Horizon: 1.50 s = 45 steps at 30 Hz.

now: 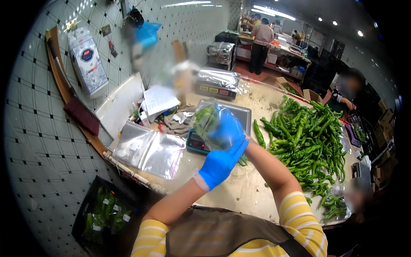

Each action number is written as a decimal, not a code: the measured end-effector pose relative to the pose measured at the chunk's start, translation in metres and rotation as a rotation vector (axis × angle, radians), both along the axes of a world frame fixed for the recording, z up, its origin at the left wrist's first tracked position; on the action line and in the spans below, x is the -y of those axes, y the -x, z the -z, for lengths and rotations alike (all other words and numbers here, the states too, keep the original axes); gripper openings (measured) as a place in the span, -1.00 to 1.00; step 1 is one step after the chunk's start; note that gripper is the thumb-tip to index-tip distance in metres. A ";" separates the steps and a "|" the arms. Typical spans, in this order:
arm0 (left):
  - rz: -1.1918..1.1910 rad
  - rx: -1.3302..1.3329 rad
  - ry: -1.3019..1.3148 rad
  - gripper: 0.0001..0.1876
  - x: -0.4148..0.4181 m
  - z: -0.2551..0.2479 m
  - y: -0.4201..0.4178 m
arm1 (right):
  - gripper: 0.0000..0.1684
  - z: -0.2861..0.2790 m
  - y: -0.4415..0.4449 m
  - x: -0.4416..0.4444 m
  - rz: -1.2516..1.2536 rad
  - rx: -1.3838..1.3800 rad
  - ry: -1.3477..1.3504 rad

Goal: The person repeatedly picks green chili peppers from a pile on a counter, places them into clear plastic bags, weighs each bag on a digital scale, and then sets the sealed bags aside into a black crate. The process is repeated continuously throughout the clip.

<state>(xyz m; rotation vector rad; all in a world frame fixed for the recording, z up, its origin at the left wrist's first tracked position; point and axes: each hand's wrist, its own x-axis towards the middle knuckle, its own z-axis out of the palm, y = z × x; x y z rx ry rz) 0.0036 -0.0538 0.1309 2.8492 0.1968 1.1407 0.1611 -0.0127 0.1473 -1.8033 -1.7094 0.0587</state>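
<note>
Both my hands wear blue gloves and meet above a digital scale [246, 116]. My right hand [227, 127] is closed around blurred green peppers [205, 119] inside a clear plastic bag [221, 143]; film overlaps the glove. My left hand [220, 165] reaches up to the right wrist, its fingers at the bag's lower end. The exact left grip is partly hidden. Below the hands, a few green tips [243, 160] show near the tabletop. A large pile of long green peppers [301, 138] lies to the right, with a single pepper [258, 133] beside it.
Flat clear bags [149, 149] lie left of the scale, near papers [159, 100] and a grey cloth [179, 123]. Another film-covered scale [215, 84] stands behind. A black crate [104, 212] holds bagged peppers at lower left. A co-worker [348, 86] is at the right; others work farther back.
</note>
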 end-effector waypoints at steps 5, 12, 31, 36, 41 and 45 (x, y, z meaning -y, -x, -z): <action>0.022 -0.029 -0.028 -0.23 -0.047 0.020 -0.070 | 0.30 0.064 -0.115 -0.042 0.072 0.006 -0.045; 0.041 -0.193 0.018 -0.37 -0.056 0.075 -0.061 | -0.28 0.163 -0.076 0.014 0.123 -0.152 -0.248; -0.095 -0.349 1.347 -0.43 -0.040 0.132 -0.019 | -0.60 0.140 -0.008 0.162 0.265 -0.310 -0.261; -0.176 -0.475 1.338 -0.46 -0.043 0.132 -0.038 | -0.50 0.141 -0.018 0.141 0.286 -0.380 -0.242; -0.053 -0.244 1.395 -0.60 -0.038 0.161 -0.052 | -0.44 0.155 -0.043 0.100 0.431 -0.004 -0.125; -0.081 -0.142 1.235 -0.67 -0.032 0.170 -0.046 | -0.32 0.123 -0.023 0.090 0.425 -0.145 -0.022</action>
